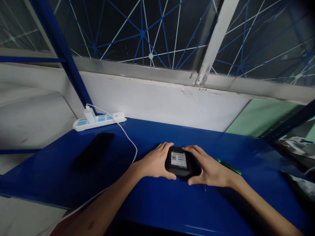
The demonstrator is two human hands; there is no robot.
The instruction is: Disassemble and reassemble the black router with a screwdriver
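A small black device (pixel 180 169) with a white printed label (pixel 178 160) facing up is near the middle of the blue table (pixel 157 203). My left hand (pixel 157 161) grips its left side, thumb at the near edge and fingers at the far edge. Around the right side is my right hand (pixel 205 166), held the same way, with its thumb at the near corner. Whether the device rests on the table or is slightly lifted is unclear. A green-handled tool (pixel 228 166) lies just beyond my right wrist, partly hidden by it.
A black phone-like slab (pixel 94 150) lies on the left of the table. Behind it is a white power strip (pixel 103 120) with a plugged-in charger (pixel 89 114). Its white cable (pixel 128 137) runs towards my left forearm. A dark object (pixel 299 190) sits at the right edge.
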